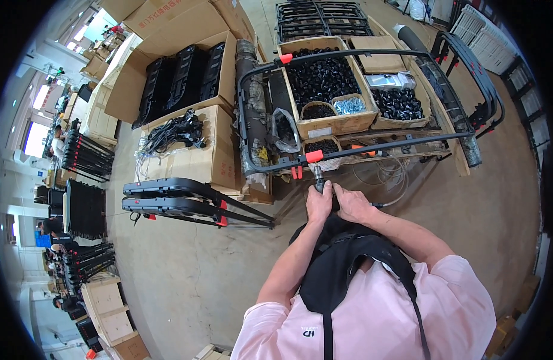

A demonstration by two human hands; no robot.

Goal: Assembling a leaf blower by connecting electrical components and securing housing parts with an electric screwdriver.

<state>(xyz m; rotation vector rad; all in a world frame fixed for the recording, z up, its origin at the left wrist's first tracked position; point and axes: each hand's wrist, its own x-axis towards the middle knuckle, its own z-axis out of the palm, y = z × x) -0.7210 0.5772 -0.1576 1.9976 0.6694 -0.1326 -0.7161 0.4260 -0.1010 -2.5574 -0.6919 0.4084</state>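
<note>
A concrete workshop floor (pixel 186 270), crowded with cardboard cartons and racks of black parts, surrounds a person in a pink shirt at work on a metal frame. Both hands are wrapped shut around a small power tool (pixel 320 180) held just in front of the chest, its long axis running straight away from the body toward the frame; the left hand (pixel 319 203) grips the body of the tool, the right hand (pixel 351 204) closes in beside and slightly behind it, the two touching. The tool's tip meets the near rail of a black tubular frame (pixel 372 145) right below an orange clamp fitting (pixel 314 156) (a second orange fitting (pixel 285 58) sits on the far rail). That near rail runs left to right across the line of the tool, so the tool stands roughly square to it. A thin hose (pixel 384 180) loops on the floor to the right of the hands. Beyond the frame, on a wooden pallet, open boxes of small black parts (pixel 322 78) and a bag of bluish hardware (pixel 349 105) lie well apart from the hands. To the left, folded black stands (pixel 186 204) lie on the floor near a carton bearing a tangle of black cables (pixel 171 132), leaving bare floor behind and to the right of the worker.
</note>
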